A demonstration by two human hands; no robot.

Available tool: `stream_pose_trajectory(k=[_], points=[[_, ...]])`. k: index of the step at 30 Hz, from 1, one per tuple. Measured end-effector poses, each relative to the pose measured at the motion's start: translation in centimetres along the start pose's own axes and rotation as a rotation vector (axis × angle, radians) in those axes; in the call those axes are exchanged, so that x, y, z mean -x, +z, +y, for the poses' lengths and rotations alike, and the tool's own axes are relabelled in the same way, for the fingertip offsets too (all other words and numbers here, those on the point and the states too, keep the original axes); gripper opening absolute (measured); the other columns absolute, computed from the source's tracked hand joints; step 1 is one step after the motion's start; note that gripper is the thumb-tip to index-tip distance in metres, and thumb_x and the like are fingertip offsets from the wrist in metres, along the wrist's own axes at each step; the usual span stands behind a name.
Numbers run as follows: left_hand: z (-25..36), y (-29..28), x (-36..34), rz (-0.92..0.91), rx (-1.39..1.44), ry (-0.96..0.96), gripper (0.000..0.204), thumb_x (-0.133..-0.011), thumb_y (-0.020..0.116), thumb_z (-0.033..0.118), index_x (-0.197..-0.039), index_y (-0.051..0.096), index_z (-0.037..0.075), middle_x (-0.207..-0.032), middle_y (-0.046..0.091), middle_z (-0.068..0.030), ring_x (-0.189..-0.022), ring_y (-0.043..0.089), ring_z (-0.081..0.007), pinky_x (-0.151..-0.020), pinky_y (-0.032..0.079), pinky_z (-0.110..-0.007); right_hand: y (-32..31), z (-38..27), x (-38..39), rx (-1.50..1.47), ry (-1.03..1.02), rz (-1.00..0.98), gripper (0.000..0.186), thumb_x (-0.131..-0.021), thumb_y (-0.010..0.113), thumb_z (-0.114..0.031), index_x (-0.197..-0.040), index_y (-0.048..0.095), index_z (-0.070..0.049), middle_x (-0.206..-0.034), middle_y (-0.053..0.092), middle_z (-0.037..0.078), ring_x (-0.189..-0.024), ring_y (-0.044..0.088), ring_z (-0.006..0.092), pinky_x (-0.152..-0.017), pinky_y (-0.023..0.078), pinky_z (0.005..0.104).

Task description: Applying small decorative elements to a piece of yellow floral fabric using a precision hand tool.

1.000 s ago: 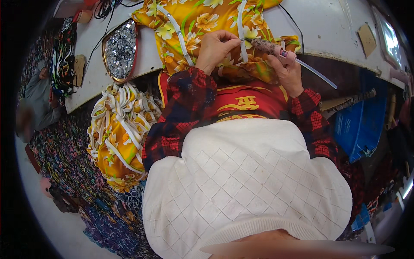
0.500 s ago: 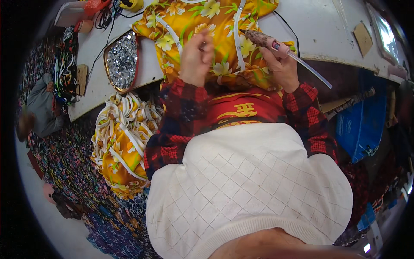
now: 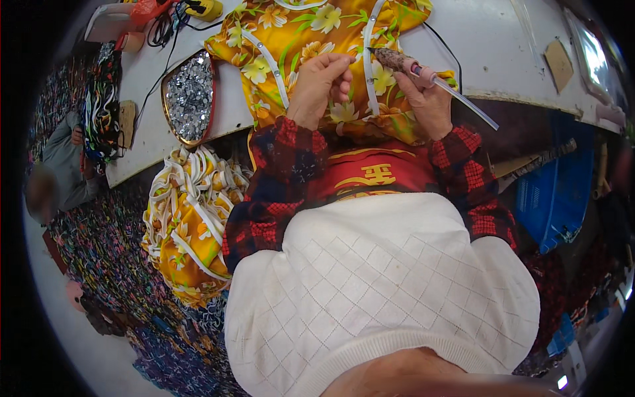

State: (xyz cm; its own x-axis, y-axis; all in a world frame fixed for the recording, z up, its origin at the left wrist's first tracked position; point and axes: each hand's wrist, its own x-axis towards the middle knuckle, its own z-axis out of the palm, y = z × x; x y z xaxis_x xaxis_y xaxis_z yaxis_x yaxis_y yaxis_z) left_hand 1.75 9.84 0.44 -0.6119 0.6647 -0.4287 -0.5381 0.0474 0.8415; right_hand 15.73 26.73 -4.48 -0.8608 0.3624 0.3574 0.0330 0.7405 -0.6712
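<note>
A hot glue gun (image 3: 423,74) with a crusted nozzle and a clear glue stick out of its back is gripped in my right hand (image 3: 426,102). Its tip meets the white trim (image 3: 370,63) of a yellow floral garment (image 3: 301,33) spread on the table. My left hand (image 3: 321,86) is over the garment, left of that trim, thumb and forefinger pinched together; what they hold, if anything, is too small to make out. Small shiny stones dot both white trims. A gold-rimmed tray (image 3: 210,99) full of silver rhinestones (image 3: 187,96) lies to the left.
A pile of white-edged yellow floral cloth (image 3: 192,225) sits below the white table (image 3: 149,149). To the right stands a blue crate (image 3: 552,192). Black cords (image 3: 159,83) cross the tabletop. At far left is another person in a grey sleeve (image 3: 59,155), beside bundled colourful cords (image 3: 102,106).
My left hand has shifted right and turned, its pinched fingers now pointing toward the right-hand trim. The glue gun has moved slightly left, bringing its tip onto that trim.
</note>
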Motion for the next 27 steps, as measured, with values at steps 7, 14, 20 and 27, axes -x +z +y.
stream_pose_trajectory(k=[7, 14, 20, 27], points=[[0.1, 0.2, -2.2, 0.064, 0.091, 0.036, 0.022, -0.090, 0.050, 0.016, -0.103, 0.053, -0.001, -0.072, 0.055, -0.0023, -0.054, 0.051, -0.0077, -0.044, 0.045, -0.021, -0.1, -0.8, 0.0, -0.308, 0.284, 0.051, 0.014, -0.078, 0.064, -0.015, -0.090, 0.061, -0.011, -0.071, 0.054, 0.010, -0.062, 0.057, 0.0259, -0.053, 0.046, 0.0336], [0.5, 0.1, -3.0, -0.100, -0.057, 0.023, 0.019, -0.089, 0.051, 0.011, -0.101, 0.055, -0.002, -0.078, 0.057, -0.0045, -0.062, 0.054, -0.0086, -0.052, 0.048, -0.020, -0.3, -1.1, -0.2, -0.288, 0.249, 0.096, 0.028, -0.077, 0.067, -0.027, -0.082, 0.058, -0.001, -0.066, 0.057, 0.012, -0.060, 0.058, 0.0260, -0.055, 0.045, 0.0341], [0.5, 0.2, -3.7, -0.072, 0.034, 0.033, 0.022, -0.088, 0.054, 0.010, -0.106, 0.054, -0.003, -0.084, 0.059, -0.0071, -0.067, 0.059, -0.0117, -0.062, 0.052, -0.021, 0.2, -0.8, 0.1, -0.456, 0.344, 0.142, 0.027, -0.077, 0.068, -0.025, -0.079, 0.055, -0.001, -0.062, 0.052, 0.009, -0.056, 0.050, 0.0181, -0.054, 0.043, 0.0305], [0.4, 0.2, -4.3, -0.034, -0.191, 0.016, 0.015, -0.084, 0.058, 0.006, -0.095, 0.056, -0.004, -0.079, 0.061, -0.0083, -0.067, 0.062, -0.0136, -0.059, 0.053, -0.021, 0.6, 0.2, 0.2, -0.507, 0.339, 0.139, 0.031, -0.077, 0.068, -0.023, -0.071, 0.046, -0.002, -0.059, 0.044, 0.003, -0.054, 0.041, 0.0120, -0.050, 0.040, 0.0274]])
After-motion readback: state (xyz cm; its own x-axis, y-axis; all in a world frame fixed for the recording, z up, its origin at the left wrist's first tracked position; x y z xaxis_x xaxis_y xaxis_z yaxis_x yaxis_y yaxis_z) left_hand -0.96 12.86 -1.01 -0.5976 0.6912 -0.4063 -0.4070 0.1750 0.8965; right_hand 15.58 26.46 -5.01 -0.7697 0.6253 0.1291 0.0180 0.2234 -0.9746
